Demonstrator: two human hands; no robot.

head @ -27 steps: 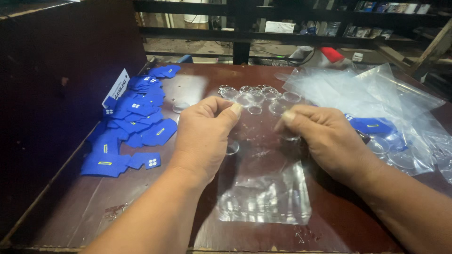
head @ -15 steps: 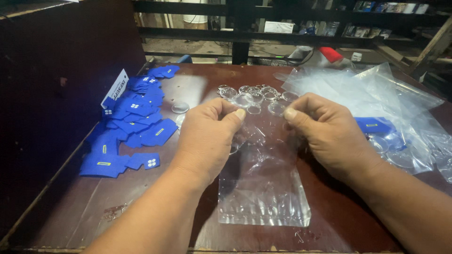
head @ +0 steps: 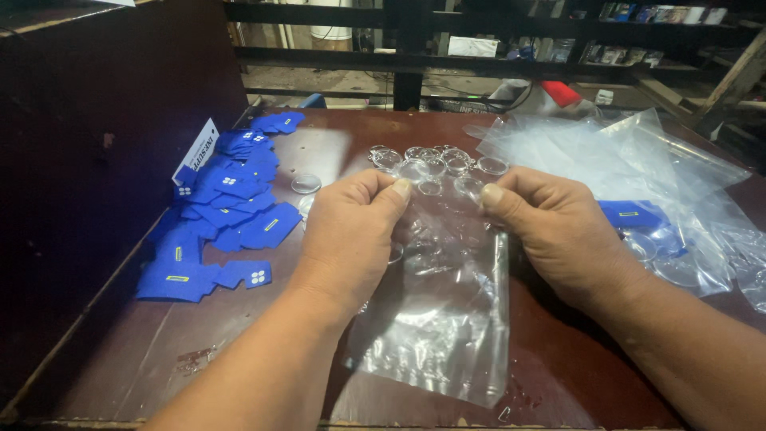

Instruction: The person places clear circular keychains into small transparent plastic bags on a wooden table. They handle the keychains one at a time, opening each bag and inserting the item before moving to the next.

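A small clear plastic bag (head: 447, 319) hangs over the brown table (head: 159, 351), held at its top edge by both hands. My left hand (head: 351, 231) pinches the left side of the bag's mouth between thumb and fingers. My right hand (head: 558, 231) pinches the right side the same way. The bag drapes down toward me and looks wrinkled. Just beyond my fingertips lie several small clear round discs (head: 435, 164) on the table. One more clear disc (head: 306, 184) lies apart to the left.
A heap of blue cards (head: 227, 207) covers the table's left side, with a white label (head: 197, 150) standing among them. Loose clear plastic bags (head: 638, 172) pile at the right, one holding a blue card (head: 634, 214). A dark wall stands left; shelves run behind.
Both hands have lifted the bag's mouth slightly and drawn it a little apart. The bag hangs longer below my fingers than before.
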